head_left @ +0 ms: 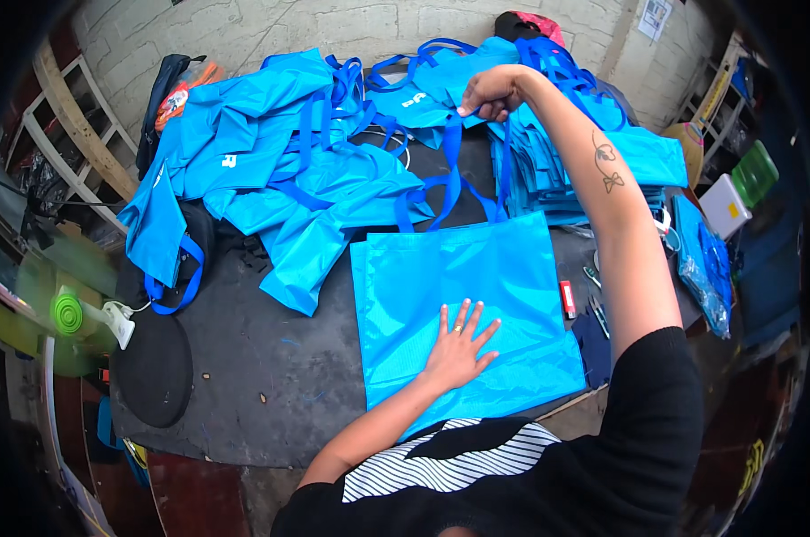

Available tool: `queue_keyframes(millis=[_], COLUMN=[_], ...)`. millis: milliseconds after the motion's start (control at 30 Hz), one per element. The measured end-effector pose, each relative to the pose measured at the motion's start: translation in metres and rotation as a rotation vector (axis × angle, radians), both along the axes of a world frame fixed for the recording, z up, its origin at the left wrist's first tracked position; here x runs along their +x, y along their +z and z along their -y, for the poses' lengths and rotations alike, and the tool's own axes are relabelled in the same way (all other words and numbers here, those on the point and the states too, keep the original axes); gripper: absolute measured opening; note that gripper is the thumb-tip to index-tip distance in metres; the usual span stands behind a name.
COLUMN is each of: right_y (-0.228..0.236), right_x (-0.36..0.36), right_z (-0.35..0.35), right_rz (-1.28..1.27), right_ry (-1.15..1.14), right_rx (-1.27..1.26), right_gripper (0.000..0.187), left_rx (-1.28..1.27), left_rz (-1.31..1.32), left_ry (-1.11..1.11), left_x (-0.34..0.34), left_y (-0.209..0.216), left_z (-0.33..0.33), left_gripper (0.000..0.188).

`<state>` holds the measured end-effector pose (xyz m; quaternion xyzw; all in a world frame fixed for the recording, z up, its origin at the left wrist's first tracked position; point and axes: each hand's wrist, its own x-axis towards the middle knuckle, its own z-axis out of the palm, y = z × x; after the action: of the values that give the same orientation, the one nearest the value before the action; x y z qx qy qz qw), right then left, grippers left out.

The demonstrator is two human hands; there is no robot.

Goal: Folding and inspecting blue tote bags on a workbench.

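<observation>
A light-blue tote bag (pixel 512 277) lies flat near the front edge of the dark table, close to my body. My left hand (pixel 459 351) rests palm down on it with the fingers spread and a ring on one finger. Stretched far forward, my right hand (pixel 494 93) is closed, pinching a darker blue strap handle (pixel 453 154) that is drawn upward from beyond the bag's top edge. The exact grip on the strap is partly hidden by the fingers.
Crumpled blue bags (pixel 235 134) are heaped at the far left, and a stack of flat bags (pixel 548 179) stands at the far right. A red lighter (pixel 567 300) and small tools (pixel 598 315) lie beside the tote. A green fan (pixel 67 311) is at the left.
</observation>
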<state>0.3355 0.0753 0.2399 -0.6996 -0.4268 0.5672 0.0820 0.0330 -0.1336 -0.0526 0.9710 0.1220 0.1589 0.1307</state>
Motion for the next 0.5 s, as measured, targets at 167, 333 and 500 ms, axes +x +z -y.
queue_keyframes(millis=[167, 333, 500], right_y=[0.006, -0.011, -0.001], right_x=[-0.002, 0.021, -0.014], right_z=[0.015, 0.0, 0.002], right_rz=[0.35, 0.516, 0.688], right_ry=[0.096, 0.243, -0.088], right_rx=[0.287, 0.491, 0.377], right_gripper=[0.043, 0.035, 0.023], left_rx=[-0.003, -0.001, -0.003], left_rz=[-0.034, -0.036, -0.053], left_ry=[0.018, 0.004, 0.011], left_x=[-0.001, 0.001, -0.001], left_y=[0.0, 0.001, 0.002], left_z=[0.001, 0.001, -0.001], left_gripper=[0.056, 0.057, 0.057])
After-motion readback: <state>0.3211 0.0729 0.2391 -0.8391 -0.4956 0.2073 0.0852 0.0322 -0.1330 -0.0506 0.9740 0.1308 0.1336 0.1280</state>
